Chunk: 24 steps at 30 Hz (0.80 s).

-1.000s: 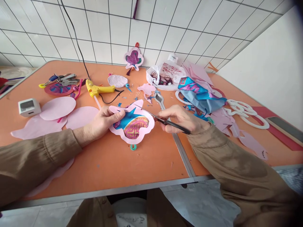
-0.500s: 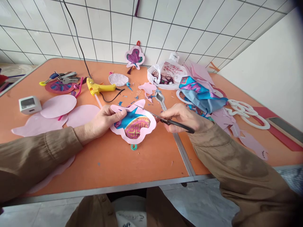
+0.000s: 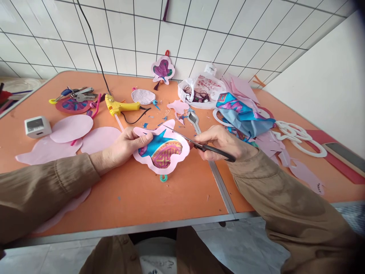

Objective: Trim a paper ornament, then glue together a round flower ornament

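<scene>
My left hand (image 3: pixel 128 144) pinches the left edge of a pink paper cutout (image 3: pixel 184 150) with a wavy outline, thumb on top. Blue and patterned purple-gold fabric (image 3: pixel 168 152) shows within its pink border, and a small green loop (image 3: pixel 163 178) sticks out at its lower edge. Black-handled scissors (image 3: pixel 211 149) are gripped in my right hand (image 3: pixel 218 139). Their blades lie along the cutout's upper right edge, pointing up and left; whether they are cutting paper I cannot tell.
Behind the hands lie a yellow glue gun (image 3: pixel 122 106), keys (image 3: pixel 81 95) and a plastic bag (image 3: pixel 211 82) of dark cords. Pink paper ovals (image 3: pixel 72 127) and a white charger (image 3: pixel 37 126) are at left. Blue fabric (image 3: pixel 245 120), white rings (image 3: pixel 299 137) and a phone (image 3: pixel 346 156) occupy the right.
Almost nothing differs. The cutout and its green loop have shifted very slightly right and tilted a little; both hands keep their hold, and the whole view has moved a touch.
</scene>
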{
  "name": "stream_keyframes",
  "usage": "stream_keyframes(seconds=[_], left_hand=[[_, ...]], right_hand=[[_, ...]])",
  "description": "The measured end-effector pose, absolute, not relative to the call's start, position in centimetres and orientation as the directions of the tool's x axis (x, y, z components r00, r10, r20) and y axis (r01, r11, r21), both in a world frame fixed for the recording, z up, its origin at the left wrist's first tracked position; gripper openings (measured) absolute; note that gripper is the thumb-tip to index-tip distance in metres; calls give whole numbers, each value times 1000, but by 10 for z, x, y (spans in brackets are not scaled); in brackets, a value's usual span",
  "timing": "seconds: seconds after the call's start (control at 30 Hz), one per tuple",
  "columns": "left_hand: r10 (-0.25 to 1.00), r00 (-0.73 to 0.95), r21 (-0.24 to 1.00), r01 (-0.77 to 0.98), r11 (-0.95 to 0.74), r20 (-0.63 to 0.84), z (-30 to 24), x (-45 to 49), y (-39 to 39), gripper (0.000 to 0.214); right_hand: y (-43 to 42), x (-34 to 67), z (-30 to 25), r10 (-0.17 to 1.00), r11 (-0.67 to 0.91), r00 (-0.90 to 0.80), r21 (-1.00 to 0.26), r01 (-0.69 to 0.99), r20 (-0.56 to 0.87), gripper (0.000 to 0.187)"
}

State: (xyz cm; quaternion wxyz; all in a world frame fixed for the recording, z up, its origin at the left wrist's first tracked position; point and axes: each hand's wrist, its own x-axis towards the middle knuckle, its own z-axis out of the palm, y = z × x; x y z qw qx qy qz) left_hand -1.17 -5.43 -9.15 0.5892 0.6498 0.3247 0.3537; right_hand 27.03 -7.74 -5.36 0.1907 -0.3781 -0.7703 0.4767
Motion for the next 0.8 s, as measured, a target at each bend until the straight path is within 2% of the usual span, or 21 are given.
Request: stream_keyframes(seconds=[0.23, 0.43, 0.8], left_hand=[[845, 532, 998, -15, -61, 59, -93, -13, -55, 61], [842, 538, 999, -3, -49, 43, -90, -13, -55, 64], [848, 530, 1000, -24, 13, 2, -87, -10, -57, 66]], right_hand=[[-78, 270, -51, 741, 285, -668, -871, 400, -65, 49], [-78, 271, -50, 734, 352, -677, -829, 436, -44, 38], [-81, 269, -50, 753, 362, -657, -810, 462, -38, 37]])
